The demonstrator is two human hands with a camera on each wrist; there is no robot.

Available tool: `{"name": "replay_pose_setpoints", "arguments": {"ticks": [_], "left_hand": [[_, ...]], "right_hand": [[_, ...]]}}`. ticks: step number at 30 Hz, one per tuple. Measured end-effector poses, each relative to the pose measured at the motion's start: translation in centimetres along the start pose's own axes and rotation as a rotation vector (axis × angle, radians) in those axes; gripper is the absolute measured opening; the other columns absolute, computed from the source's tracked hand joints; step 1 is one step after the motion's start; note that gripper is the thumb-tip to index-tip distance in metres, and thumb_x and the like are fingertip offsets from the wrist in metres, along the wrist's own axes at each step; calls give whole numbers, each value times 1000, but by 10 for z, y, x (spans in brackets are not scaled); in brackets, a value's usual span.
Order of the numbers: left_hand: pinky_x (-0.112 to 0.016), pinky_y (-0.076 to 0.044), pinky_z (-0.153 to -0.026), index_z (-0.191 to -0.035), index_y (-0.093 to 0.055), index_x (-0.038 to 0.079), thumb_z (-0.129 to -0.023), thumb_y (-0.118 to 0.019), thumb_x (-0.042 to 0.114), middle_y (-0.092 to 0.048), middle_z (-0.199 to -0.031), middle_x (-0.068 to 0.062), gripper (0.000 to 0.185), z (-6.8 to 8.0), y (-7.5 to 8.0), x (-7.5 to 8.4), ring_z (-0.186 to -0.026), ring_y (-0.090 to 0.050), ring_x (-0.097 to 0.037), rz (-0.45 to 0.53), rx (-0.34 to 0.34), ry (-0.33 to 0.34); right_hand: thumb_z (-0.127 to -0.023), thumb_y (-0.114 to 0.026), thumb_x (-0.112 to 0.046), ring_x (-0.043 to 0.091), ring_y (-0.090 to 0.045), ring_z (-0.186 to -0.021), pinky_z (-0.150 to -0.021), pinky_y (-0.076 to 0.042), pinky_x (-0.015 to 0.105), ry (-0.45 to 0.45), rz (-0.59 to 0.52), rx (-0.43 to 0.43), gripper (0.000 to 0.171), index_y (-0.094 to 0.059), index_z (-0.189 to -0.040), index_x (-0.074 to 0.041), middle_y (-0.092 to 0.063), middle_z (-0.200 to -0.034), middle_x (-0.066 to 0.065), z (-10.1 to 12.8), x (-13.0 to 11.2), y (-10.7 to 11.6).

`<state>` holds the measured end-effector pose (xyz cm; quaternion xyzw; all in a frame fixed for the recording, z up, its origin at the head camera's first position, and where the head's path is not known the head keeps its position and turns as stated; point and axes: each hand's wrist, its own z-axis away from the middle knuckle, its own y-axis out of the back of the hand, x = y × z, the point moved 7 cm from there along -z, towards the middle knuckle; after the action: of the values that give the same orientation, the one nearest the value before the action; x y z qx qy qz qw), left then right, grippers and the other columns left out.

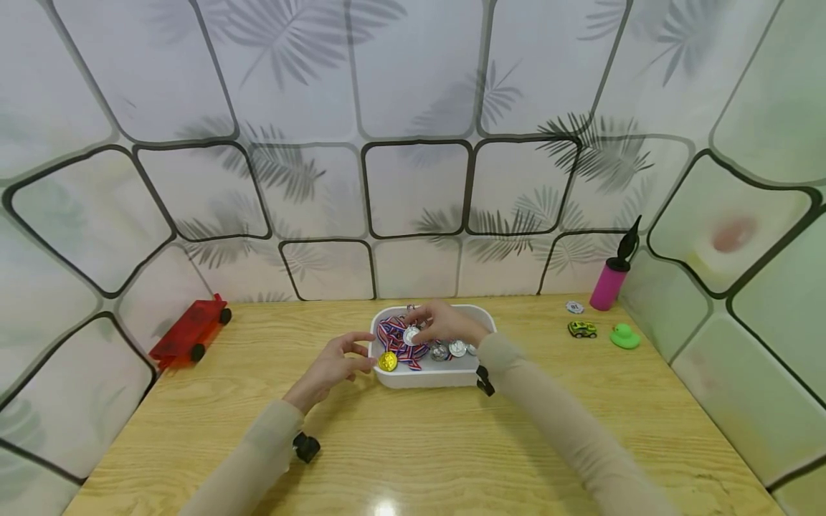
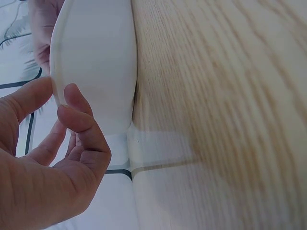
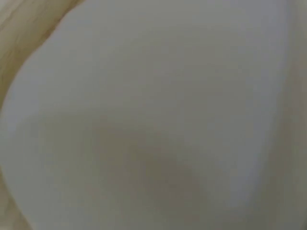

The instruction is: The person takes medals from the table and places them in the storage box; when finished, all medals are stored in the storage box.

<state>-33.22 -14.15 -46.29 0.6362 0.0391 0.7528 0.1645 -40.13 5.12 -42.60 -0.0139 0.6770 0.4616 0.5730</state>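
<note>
A white oblong tray [image 1: 426,378] holds several medals on red, white and blue ribbons [image 1: 395,335]. My right hand [image 1: 440,319] reaches into it and pinches a silver medal [image 1: 409,333] above the ribbons. A gold medal [image 1: 388,361] lies at the tray's front left. More silver medals [image 1: 457,348] are at its right side. My left hand [image 1: 334,364] lightly holds the left end of the rim with curved fingers. In the left wrist view its fingertips [image 2: 74,96] meet the tray's outer wall. The right wrist view shows only blurred white tray, hiding the fingers.
On the wooden table [image 1: 400,444], a red toy vehicle [image 1: 193,331] sits far left. At the right are a green duck [image 1: 624,337], a small toy car [image 1: 582,330], a round chip [image 1: 574,307] and a pink pump [image 1: 609,285]. A patterned curtain [image 1: 413,186] borders the back.
</note>
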Motion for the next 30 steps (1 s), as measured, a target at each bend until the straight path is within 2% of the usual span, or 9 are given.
{"name": "replay_pose_setpoints", "arguments": {"ticks": [3, 12, 18, 22, 26, 30], "left_hand": [[-28, -46, -60, -133, -59, 13, -85, -74, 10, -60, -108, -12, 50, -1, 0, 0, -76, -61, -19, -6, -2, -2], [-28, -46, -60, -132, -59, 13, -84, -74, 10, -60, -108, -12, 50, -2, 0, 1, -76, -61, -19, -8, -7, -5], [-28, -46, -60, -132, -59, 13, -85, -74, 10, -60, -108, -12, 50, -2, 0, 1, -76, -62, -19, -5, -5, -1], [-28, -46, -60, -133, -59, 13, -85, -73, 10, -60, -108, -12, 50, -2, 0, 1, -76, -62, -19, -5, -4, 1], [-28, -46, -60, -133, -59, 13, -85, -74, 10, -60, -108, -12, 51, -1, 0, 0, -76, -61, -18, -3, -3, 2], [-28, -46, -60, -134, -58, 13, -85, -74, 10, -60, -109, -12, 51, -1, 0, -1, -76, -60, -18, -2, -4, 1]], "right_hand": [[-84, -75, -4, 12, -63, -73, -69, -58, 30, -39, -11, -11, 43, -64, -125, 1, -69, -106, 12, -2, 4, -4], [-82, -76, -2, 11, -65, -69, -68, -59, 32, -79, -16, -31, 42, -65, -123, 2, -68, -107, 15, -9, 12, -12], [-81, -77, -2, 12, -63, -67, -64, -57, 27, -61, 43, -46, 35, -69, -115, -1, -68, -94, 10, -13, 20, -17], [-81, -77, -2, 11, -61, -67, -62, -56, 27, -49, 69, -65, 35, -69, -115, -1, -67, -92, 8, -13, 19, -19], [-84, -75, -4, 12, -62, -69, -60, -56, 27, -54, 90, -75, 34, -69, -118, -4, -69, -98, 9, -11, 17, -18], [-87, -72, -6, 13, -65, -83, -63, -55, 27, -39, 97, -53, 32, -69, -119, -6, -71, -109, 10, -7, 15, -12]]}}
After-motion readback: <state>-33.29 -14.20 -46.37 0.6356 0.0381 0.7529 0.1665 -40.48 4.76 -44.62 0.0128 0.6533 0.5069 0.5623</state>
